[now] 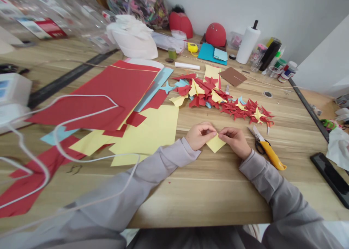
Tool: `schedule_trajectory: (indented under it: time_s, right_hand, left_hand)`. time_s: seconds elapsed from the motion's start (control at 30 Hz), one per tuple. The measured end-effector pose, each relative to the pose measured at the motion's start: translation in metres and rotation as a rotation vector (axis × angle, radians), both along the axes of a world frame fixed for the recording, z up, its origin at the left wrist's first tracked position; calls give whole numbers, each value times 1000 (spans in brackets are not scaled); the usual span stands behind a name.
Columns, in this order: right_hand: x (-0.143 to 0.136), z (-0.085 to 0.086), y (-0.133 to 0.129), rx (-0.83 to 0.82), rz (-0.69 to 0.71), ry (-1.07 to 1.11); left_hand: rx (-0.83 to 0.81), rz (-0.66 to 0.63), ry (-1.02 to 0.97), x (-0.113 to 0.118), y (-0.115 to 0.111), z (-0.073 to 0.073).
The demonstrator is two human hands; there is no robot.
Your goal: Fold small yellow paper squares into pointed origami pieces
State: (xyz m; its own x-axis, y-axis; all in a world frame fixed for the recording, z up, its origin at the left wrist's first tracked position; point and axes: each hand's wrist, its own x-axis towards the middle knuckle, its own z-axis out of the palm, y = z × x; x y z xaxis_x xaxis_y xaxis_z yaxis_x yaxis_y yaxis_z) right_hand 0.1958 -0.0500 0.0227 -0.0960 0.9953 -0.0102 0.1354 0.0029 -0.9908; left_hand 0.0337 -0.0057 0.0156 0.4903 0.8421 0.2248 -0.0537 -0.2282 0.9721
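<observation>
A small yellow paper square (pixel 216 144) hangs between my two hands with one corner pointing toward me. My left hand (pixel 201 135) pinches its upper left edge between thumb and fingers. On the other side, my right hand (pixel 236 140) pinches the upper right edge, its fingertips close to the left ones. Just beyond the hands lies a long pile of folded red paper pieces (pixel 201 92), mixed with yellow and light blue ones. A yellow folded star (pixel 258 115) rests at the pile's right end.
Large red sheets (pixel 109 96) and yellow sheets (pixel 152 132) lie at the left, crossed by a white cable (pixel 81 95). Right of my hands are a yellow cutter (pixel 272 156) and black-handled scissors (pixel 259 147); a phone (pixel 331 178) lies farther right. Bottles (pixel 269 54) stand at the back.
</observation>
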Motion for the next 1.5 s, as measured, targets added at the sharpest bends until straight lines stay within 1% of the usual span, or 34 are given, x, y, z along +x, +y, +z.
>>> schedule_trajectory:
  time_s: [0.17, 0.3, 0.43, 0.6, 0.7, 0.83, 1.0, 1.13, 1.27, 1.33, 1.5]
  right_hand:
    - [-1, 0, -1, 40, 12, -71]
    - [-2, 3, -2, 62, 38, -120]
    - [-1, 3, -2, 68, 36, -112]
    - [0, 2, -1, 46, 10, -76]
    - [0, 4, -1, 37, -8, -54]
    - [1, 7, -1, 8, -41, -14]
    - [1, 7, -1, -26, -94, 31]
    - [2, 5, -1, -20, -139, 67]
    - [3, 7, -1, -1, -155, 93]
    - [2, 8, -1, 3, -128, 78]
    - [1, 5, -1, 31, 19, -56]
  left_hand:
    - [35, -7, 21, -1, 0, 1]
    - [31, -41, 46, -1, 0, 4]
    - [-60, -40, 24, 0, -1, 5]
    - [-191, 23, -47, 0, 2, 5]
    - [-244, 48, -71, -1, 5, 5]
    - [-354, 87, -115, -2, 7, 5]
    - [-413, 120, -155, -2, 7, 4]
    - [-409, 151, -165, -2, 10, 0]
    - [-355, 201, -154, -3, 11, -2]
    - [-311, 198, -117, -3, 10, 0]
    - [-245, 170, -76, -2, 6, 6]
